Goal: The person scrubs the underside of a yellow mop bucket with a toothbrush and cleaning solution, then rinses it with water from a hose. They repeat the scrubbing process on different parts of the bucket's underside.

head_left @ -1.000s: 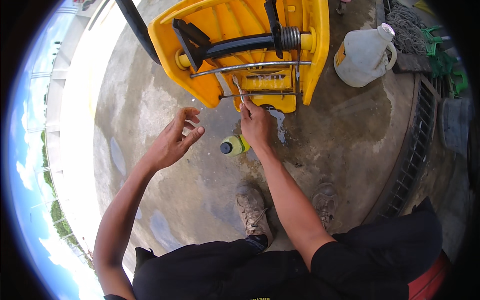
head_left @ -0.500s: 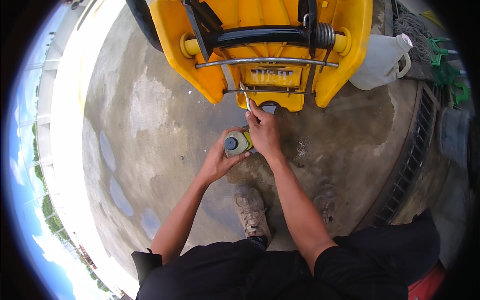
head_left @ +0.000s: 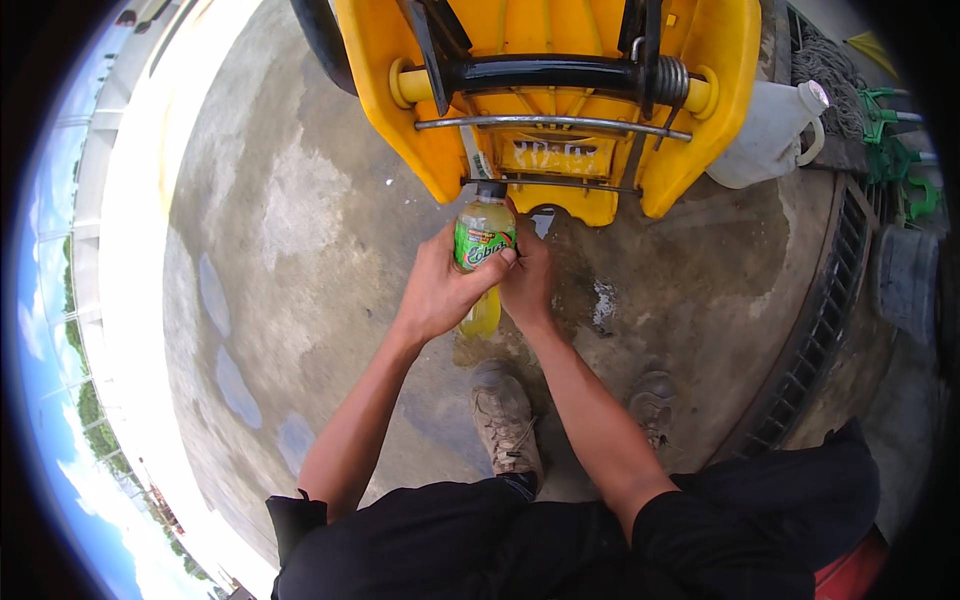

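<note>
A clear plastic bottle [head_left: 481, 312] of yellow liquid, with a green label and dark cap, tilts with its cap toward the yellow wringer. My left hand [head_left: 437, 287] wraps round it, thumb across the label. Close behind the bottle, my right hand [head_left: 528, 275] is closed, its fingers partly hidden. A slim white tool [head_left: 482, 163] shows only its pale end above the cap; the grip on it is covered by the bottle. Just ahead stands the yellow plastic mop wringer [head_left: 725, 125], with a black crossbar, a spring and metal rods.
A whitish jug [head_left: 752, 140] stands right of the wringer. Beyond it lie grey mop strands [head_left: 828, 62] and green mop clamps [head_left: 885, 150]. A drain grate [head_left: 815, 345] curves along the right. Wet patches mark the concrete floor [head_left: 300, 290]; my shoes [head_left: 503, 420] are below my hands.
My left hand has tipped the bottle from cap-up to cap-forward, so its label now shows. My right hand has drawn slightly back behind the bottle, and the view has shifted slightly.
</note>
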{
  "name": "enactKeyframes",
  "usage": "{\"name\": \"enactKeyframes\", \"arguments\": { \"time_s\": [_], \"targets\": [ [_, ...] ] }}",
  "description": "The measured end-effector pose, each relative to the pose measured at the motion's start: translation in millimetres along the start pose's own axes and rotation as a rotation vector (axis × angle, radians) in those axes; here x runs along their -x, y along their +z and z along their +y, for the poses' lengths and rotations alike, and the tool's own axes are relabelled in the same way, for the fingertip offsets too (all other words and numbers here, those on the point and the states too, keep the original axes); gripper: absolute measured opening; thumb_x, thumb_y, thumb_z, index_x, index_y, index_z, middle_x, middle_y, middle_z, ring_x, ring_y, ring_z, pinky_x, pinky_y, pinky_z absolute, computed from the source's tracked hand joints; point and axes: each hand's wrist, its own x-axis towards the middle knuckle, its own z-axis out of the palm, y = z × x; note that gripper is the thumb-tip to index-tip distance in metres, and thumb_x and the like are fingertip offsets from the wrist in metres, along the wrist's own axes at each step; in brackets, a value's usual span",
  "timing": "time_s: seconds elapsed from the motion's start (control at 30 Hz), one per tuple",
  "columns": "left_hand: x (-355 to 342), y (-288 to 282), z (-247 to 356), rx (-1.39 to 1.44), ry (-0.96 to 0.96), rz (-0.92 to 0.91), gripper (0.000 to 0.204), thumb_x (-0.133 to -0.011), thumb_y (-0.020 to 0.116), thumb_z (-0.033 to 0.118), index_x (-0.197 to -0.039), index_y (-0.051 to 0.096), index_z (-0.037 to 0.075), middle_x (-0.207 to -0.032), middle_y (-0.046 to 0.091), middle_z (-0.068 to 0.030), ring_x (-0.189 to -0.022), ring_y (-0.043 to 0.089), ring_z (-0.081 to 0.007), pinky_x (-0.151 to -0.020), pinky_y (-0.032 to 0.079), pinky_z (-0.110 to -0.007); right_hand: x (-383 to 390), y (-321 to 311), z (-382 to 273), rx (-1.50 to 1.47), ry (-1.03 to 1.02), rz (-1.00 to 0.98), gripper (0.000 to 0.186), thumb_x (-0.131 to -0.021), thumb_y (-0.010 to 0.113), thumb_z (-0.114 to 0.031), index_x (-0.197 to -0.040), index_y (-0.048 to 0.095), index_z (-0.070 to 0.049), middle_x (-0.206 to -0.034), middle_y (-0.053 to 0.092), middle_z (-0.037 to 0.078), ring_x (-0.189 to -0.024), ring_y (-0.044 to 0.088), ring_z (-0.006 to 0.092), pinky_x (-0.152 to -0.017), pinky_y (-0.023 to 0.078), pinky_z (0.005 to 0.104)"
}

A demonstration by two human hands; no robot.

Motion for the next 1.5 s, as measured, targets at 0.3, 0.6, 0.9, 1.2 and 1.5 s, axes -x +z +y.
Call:
{"name": "enactKeyframes", "arguments": {
  "time_s": [0.3,0.6,0.9,1.2,1.5],
  "targets": [
    [1,-13,26,0.007,-0.079,0.094,0.051,-0.099,0.071,0.043,-0.118,0.069,-0.004,-0.098,0.074,-0.0122,-0.089,0.066,-0.0189,-0.085,0.053,-0.037,-5,31,-19,-0.227,0.164,-0.061,0.06,-0.108,0.057,-0.007,-0.165,0.037,-0.003,-0.128,0.071,0.024,-0.109,0.072,0.0223,-0.091,0.055,0.035],
    [8,-28,69,-0.233,-0.241,0.071,0.053,-0.1,0.07,0.045,-0.116,0.071,-0.005,-0.095,0.073,-0.0119,-0.086,0.064,-0.017,-0.081,0.051,-0.034,4,39,-21,-0.03,0.149,0.032,0.057,-0.11,0.05,-0.003,-0.164,0.035,0.001,-0.117,0.07,0.031,-0.098,0.074,0.0358,-0.082,0.054,0.0349],
    [14,-20,73,-0.294,-0.337,0.144,0.065,-0.1,0.064,0.053,-0.101,0.069,-0.011,-0.079,0.064,-0.0184,-0.074,0.059,-0.0247,-0.076,0.049,-0.041,10,51,-18,-0.213,0.271,0.01,0.057,-0.114,0.048,-0.013,-0.166,0.031,0.001,-0.107,0.07,0.021,-0.089,0.069,0.0197,-0.082,0.055,0.0319],
    [11,-10,78,-0.245,-0.37,0.129,0.065,-0.1,0.066,0.055,-0.109,0.07,-0.009,-0.086,0.066,-0.0127,-0.082,0.059,-0.0193,-0.079,0.049,-0.035,16,61,5,-0.896,0.58,-0.055,0.056,-0.119,0.041,-0.033,-0.166,0.037,-0.004,-0.116,0.073,0.009,-0.099,0.065,0.0121,-0.089,0.053,0.0321],
    [12,-18,62,-0.248,-0.278,0.11,0.058,-0.1,0.068,0.05,-0.111,0.07,-0.007,-0.086,0.068,-0.0108,-0.08,0.06,-0.0163,-0.076,0.05,-0.035,19,55,-9,-0.292,0.597,0.027,0.055,-0.119,0.039,-0.037,-0.158,0.044,0.002,-0.094,0.069,0.013,-0.087,0.062,0.0113,-0.077,0.052,0.0361]
  ]
}}
